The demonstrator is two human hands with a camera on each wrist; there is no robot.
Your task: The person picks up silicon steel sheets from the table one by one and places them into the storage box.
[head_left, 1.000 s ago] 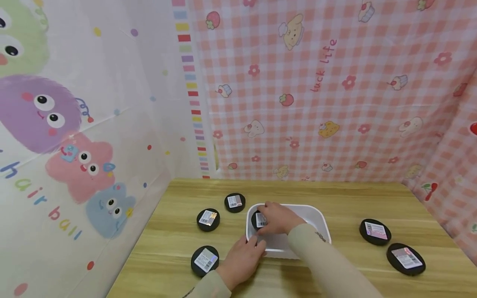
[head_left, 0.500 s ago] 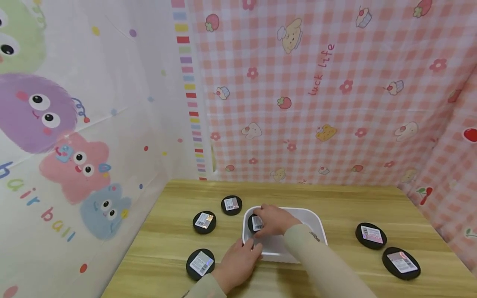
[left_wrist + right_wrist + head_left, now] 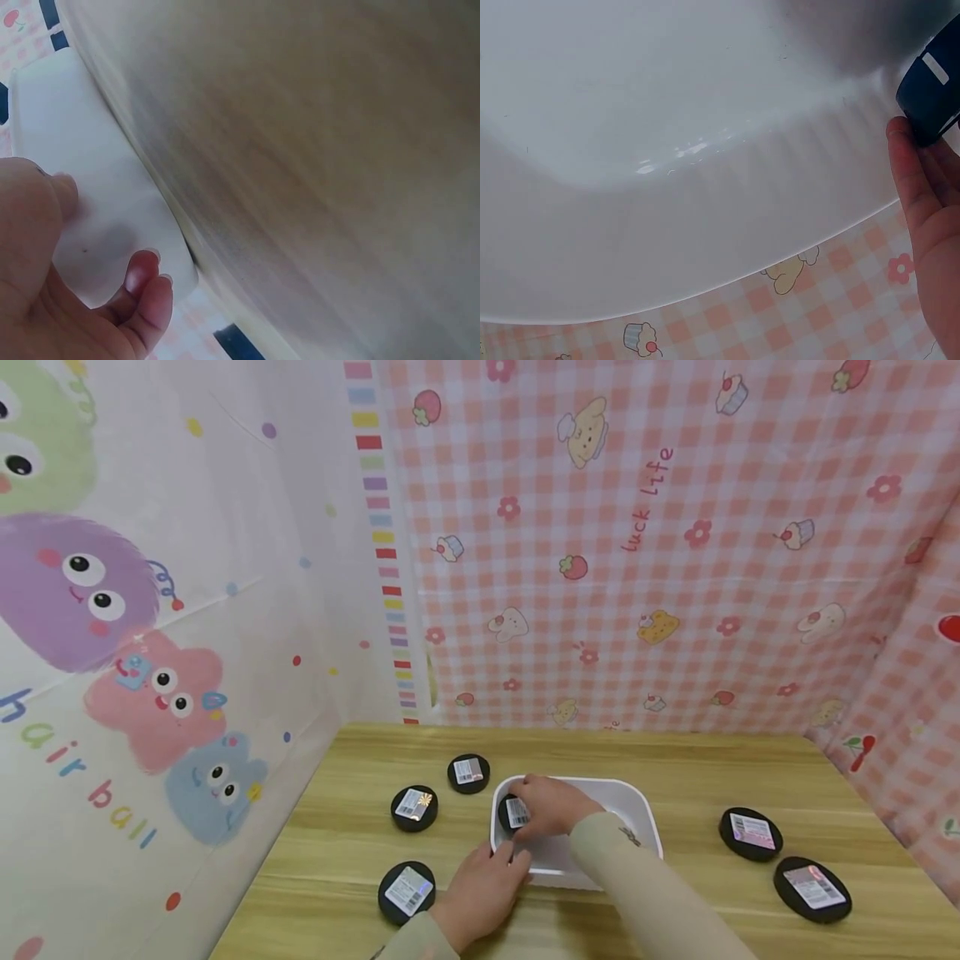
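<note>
A white plastic tray [image 3: 649, 817] with rounded corners stands on the table. Inside its left end, my right hand [image 3: 553, 808] grips a flat round black container [image 3: 515, 812] with a white label. In the right wrist view, the fingertips [image 3: 900, 131] hold the black container [image 3: 931, 90] by its side, near the tray wall. My left hand [image 3: 483, 893] holds the tray's near-left corner. The left wrist view shows the thumb and curled fingers of this hand [image 3: 71, 277] against the tray's outer wall [image 3: 82, 120]. The right palm hides part of the container.
Similar black containers lie label-up left of the tray: a far one [image 3: 468, 773], a middle one [image 3: 414, 808] and a near one [image 3: 407, 892]. Two more, one farther [image 3: 751, 833] and one nearer [image 3: 812, 889], lie to the right. Printed cloths [image 3: 600, 568] hang behind the wooden table [image 3: 315, 868].
The whole head view has shifted slightly. Both hands keep about the same places, the right on the black container in the tray and the left at the tray corner.
</note>
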